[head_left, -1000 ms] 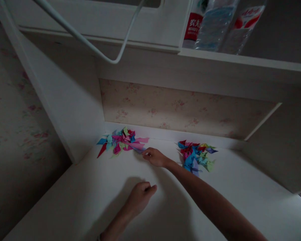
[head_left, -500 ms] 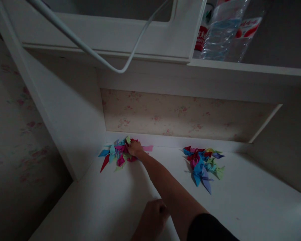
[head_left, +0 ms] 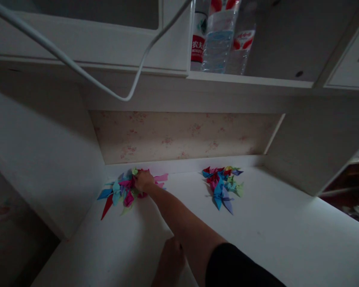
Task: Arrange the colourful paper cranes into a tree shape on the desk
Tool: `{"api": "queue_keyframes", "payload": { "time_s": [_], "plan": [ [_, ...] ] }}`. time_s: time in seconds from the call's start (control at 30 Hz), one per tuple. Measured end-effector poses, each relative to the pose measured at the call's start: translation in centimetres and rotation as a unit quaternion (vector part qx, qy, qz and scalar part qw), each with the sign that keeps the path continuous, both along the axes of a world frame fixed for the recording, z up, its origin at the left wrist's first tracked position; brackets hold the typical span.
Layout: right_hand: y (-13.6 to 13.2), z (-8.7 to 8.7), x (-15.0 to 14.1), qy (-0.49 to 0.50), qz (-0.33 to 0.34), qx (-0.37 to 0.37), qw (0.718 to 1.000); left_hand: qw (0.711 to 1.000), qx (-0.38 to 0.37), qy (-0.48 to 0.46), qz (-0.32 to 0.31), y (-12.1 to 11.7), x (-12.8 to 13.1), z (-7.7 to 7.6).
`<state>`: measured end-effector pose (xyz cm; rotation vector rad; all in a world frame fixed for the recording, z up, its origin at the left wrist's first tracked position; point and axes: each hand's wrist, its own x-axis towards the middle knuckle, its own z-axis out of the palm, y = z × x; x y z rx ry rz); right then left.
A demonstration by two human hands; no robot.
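Folded paper cranes of many colours lie in a pile at the back left of the white desk. My right hand reaches across into that pile, its fingers closed on a dark pink paper crane; the fingertips are partly hidden among the paper. A second pile of paper cranes, red, blue, purple and green, lies farther right on the desk. My left hand is curled low in front, partly covered by my right forearm, and nothing shows in it.
Over the desk runs a white shelf holding several plastic bottles. A white cable hangs across the upper left. White side panels enclose the desk, with a flowered wall strip behind.
The view has swung to the right, so both piles and the shelf appear farther left. My right hand stays in the left pile, and my left hand stays low beneath the forearm.
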<state>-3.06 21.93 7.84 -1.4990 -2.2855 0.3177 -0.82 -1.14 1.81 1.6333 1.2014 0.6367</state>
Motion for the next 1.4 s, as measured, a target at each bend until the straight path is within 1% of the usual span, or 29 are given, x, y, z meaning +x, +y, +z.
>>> {"api": "queue_keyframes", "payload": {
  "time_s": [0.1, 0.17, 0.27, 0.33, 0.43, 0.53, 0.67, 0.77, 0.87, 0.97, 1.03, 1.1, 1.23, 1.3, 1.4],
  "plan": [
    [-0.4, 0.6, 0.6, 0.055, -0.029, 0.024, 0.998, 0.999, 0.022, 0.029, 0.007, 0.3, 0.2, -0.6],
    [-1.2, 0.8, 1.4, 0.095, -0.041, 0.039, 0.994, 0.999, 0.031, 0.040, 0.009, 0.4, 0.3, -0.9],
    [-3.4, 0.6, 3.5, 0.152, -0.039, 0.050, 0.986, 0.999, 0.025, 0.026, 0.006, 0.5, 0.4, -1.4],
    [-5.4, 0.2, 5.6, 0.182, -0.018, 0.048, 0.982, 1.000, 0.028, 0.009, 0.007, 0.6, 0.3, -1.9],
    [-9.0, -0.6, 9.8, 0.209, 0.021, 0.042, 0.977, 0.999, 0.034, -0.012, 0.023, 0.7, 0.2, -2.5],
    [-12.8, -0.9, 15.1, 0.220, 0.034, 0.040, 0.974, 0.998, 0.036, -0.034, 0.043, 0.7, 0.1, -2.9],
    [-17.9, -1.0, 22.2, 0.213, 0.043, 0.022, 0.976, 0.994, 0.042, -0.050, 0.087, 0.6, 0.0, -2.6],
    [-21.4, -1.9, 25.5, 0.192, 0.076, 0.005, 0.979, 0.992, 0.047, -0.064, 0.095, 0.2, 0.0, -2.0],
    [-24.3, -4.1, 26.4, 0.221, 0.079, 0.011, 0.972, 0.993, 0.038, -0.074, 0.078, -0.4, 0.0, -1.4],
    [-26.2, -6.5, 25.7, 0.264, 0.072, 0.021, 0.962, 0.994, 0.021, -0.085, 0.062, -0.9, 0.1, -0.9],
    [-26.8, -7.5, 25.1, 0.282, 0.091, 0.019, 0.955, 0.995, 0.034, -0.081, 0.039, -1.1, 0.2, -0.6],
    [-26.9, -7.7, 24.7, 0.297, 0.109, 0.014, 0.948, 0.995, 0.065, -0.072, 0.018, -1.1, 0.3, -0.5],
    [-26.7, -7.3, 24.6, 0.316, 0.104, 0.017, 0.943, 0.993, 0.116, -0.033, 0.003, -1.2, 0.4, -0.6],
    [-26.7, -7.1, 24.6, 0.317, 0.099, 0.027, 0.943, 0.993, 0.119, -0.017, 0.003, -1.2, 0.4, -0.6],
    [-26.8, -7.0, 24.5, 0.316, 0.084, 0.043, 0.944, 0.994, 0.109, -0.020, 0.016, -1.2, 0.4, -0.6]
  ]
}}
